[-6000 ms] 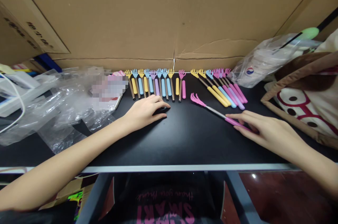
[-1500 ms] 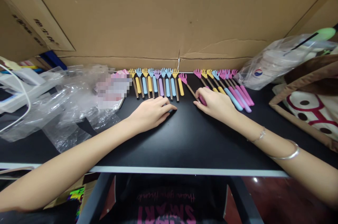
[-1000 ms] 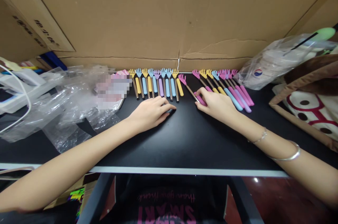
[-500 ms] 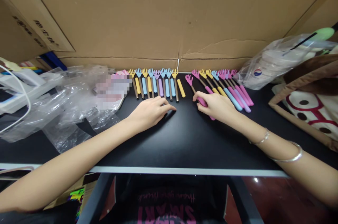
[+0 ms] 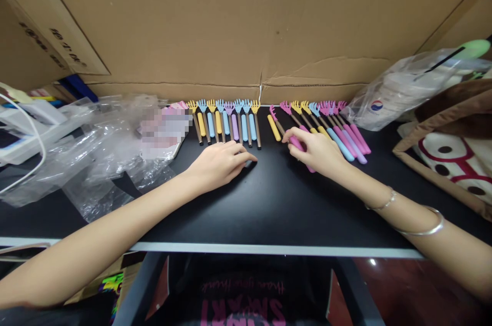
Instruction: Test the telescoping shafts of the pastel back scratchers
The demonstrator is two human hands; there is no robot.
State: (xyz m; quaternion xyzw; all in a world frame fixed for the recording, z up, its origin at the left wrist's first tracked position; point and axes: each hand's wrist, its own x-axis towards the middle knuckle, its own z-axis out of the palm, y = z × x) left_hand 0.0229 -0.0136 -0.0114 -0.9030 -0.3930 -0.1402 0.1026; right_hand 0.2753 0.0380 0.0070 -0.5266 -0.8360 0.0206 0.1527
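Observation:
Two rows of small hand-shaped back scratchers lie on the black table [image 5: 269,203] against the cardboard wall. My left hand [image 5: 219,164] rests flat at the near ends of the left row [image 5: 226,123], fingers loosely curled on the table. My right hand [image 5: 317,151] is closed on a pink scratcher [image 5: 295,142] beside the left end of the right row [image 5: 326,123]. A loose yellow handle [image 5: 273,127] lies next to that scratcher's pink claw head.
Crumpled clear plastic bags [image 5: 96,151] cover the table's left side. A plastic bag with a logo [image 5: 400,87] and a brown and white fabric bag [image 5: 449,146] stand at the right. A cardboard box wall [image 5: 249,23] closes the back.
My right hand has slid the pink scratcher rightwards towards the right row. The loose yellow handle has shifted right with it. My left hand has stayed in place.

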